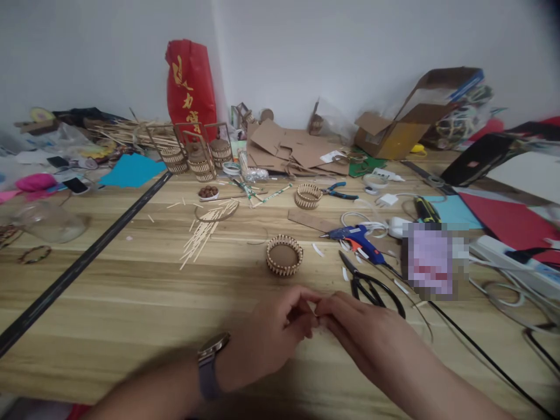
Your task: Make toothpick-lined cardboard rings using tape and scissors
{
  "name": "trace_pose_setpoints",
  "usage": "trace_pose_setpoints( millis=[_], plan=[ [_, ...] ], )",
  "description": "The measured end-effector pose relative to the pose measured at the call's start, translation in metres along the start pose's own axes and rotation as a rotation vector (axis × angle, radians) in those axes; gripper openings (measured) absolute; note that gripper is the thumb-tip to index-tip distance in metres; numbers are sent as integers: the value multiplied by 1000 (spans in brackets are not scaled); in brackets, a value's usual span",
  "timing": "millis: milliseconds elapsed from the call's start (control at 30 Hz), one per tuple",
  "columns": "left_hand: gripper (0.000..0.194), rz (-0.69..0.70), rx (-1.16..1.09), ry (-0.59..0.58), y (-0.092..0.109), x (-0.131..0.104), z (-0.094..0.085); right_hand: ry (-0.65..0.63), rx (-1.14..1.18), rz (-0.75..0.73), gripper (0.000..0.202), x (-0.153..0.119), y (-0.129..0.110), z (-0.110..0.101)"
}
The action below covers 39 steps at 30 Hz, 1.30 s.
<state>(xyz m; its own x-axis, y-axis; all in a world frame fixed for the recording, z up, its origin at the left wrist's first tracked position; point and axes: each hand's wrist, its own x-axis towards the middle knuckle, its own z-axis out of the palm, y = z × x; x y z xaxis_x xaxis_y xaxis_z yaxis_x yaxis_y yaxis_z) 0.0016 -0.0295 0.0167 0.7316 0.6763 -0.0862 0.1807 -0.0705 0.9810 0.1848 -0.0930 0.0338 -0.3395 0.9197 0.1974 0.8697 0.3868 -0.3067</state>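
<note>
My left hand (280, 326), with a watch (213, 350) on its wrist, and my right hand (363, 324) meet at the fingertips above the near part of the table. The fingers of both are pinched together. Whatever lies between them is hidden or too small to make out. Just beyond the hands sits a small round basket (284, 269) with a brown base and a wall of short upright sticks. Black-handled scissors (371, 289) lie right beside my right hand. Past them rests a blue glue gun (361, 238).
Loose thin sticks (203, 233) lie left of centre, with a second woven ring (308, 196) and pliers (339, 191) farther back. Handled baskets (203, 166), cardboard sheets (289, 146) and a red bag (191, 87) line the wall. Cables and a power strip (516, 262) fill the right.
</note>
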Motion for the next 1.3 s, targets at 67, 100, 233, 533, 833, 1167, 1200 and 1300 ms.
trace_pose_setpoints(
  millis=[67,100,233,533,833,1167,1200,1300],
  plan=[
    [25,-45,58,11,-3,-1,-1,-43,123,115,21,-6,7,-2],
    [25,-62,111,22,-3,-2,-2,-79,176,179,21,-10,11,-5],
    [19,-93,335,29,-4,0,-9,-264,258,383,24,-19,35,-19],
    [26,23,761,-131,-26,5,-5,-431,109,542,12,-34,61,6],
    [21,76,1039,-182,-21,7,-4,-248,8,569,17,-41,93,15],
    [9,483,1362,-209,-31,1,3,-319,-7,531,24,-23,86,-5],
    [9,492,1367,-213,-31,1,4,-308,-13,519,25,-18,87,-6],
    [9,475,1369,-183,-33,0,6,-239,-53,498,24,-3,95,-11]
  ],
)
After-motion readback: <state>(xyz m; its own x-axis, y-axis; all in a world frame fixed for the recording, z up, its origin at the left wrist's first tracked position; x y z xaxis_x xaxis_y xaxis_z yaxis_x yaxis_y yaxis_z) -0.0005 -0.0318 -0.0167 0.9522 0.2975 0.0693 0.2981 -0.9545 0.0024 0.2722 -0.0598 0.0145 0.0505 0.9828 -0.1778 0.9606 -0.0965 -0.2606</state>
